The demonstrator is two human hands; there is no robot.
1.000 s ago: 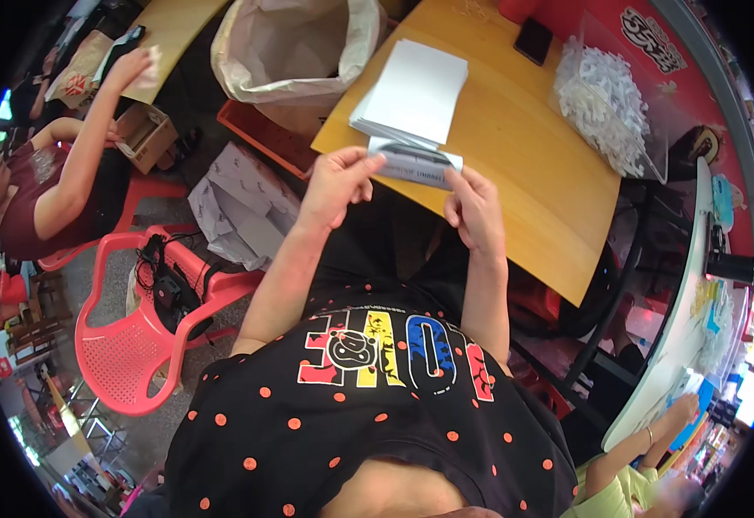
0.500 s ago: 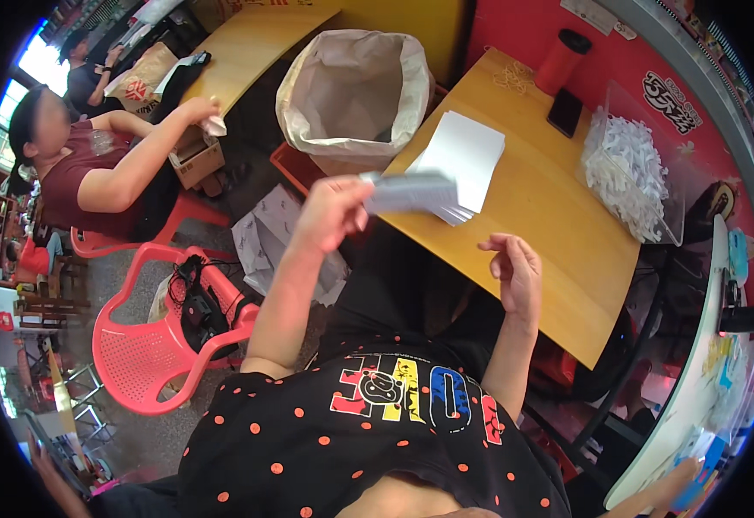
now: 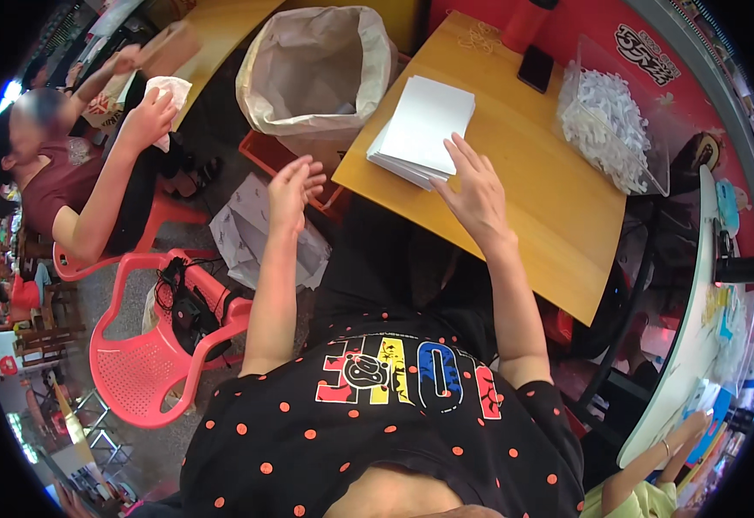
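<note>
My left hand [image 3: 292, 192] is raised in front of the table's left corner, its fingers loosely bent and apart, with nothing in them. A stack of white paper sheets [image 3: 433, 121] lies on the wooden table [image 3: 541, 211], its lower layers slightly fanned toward me. Over the right edge of that stack, my right hand [image 3: 479, 197] has its fingers stretched out and thumb spread. Its fingertips overlap the top sheet; whether they press on it I cannot tell. Beyond my left hand stands a large whitish sack [image 3: 260, 95] with a wide mouth.
A clear bin of white paper-like strips [image 3: 605, 121] stands at the table's right, near a black phone [image 3: 535, 69] and a red tumbler [image 3: 525, 24]. A red plastic chair [image 3: 139, 371] holding black cables is at left. A seated co-worker [image 3: 57, 177] holds a whitish cloth-like piece.
The grey flat piece has left my left hand, which has drawn back lower. My right hand has moved up to the stack and opened. The whole view has shifted slightly.
</note>
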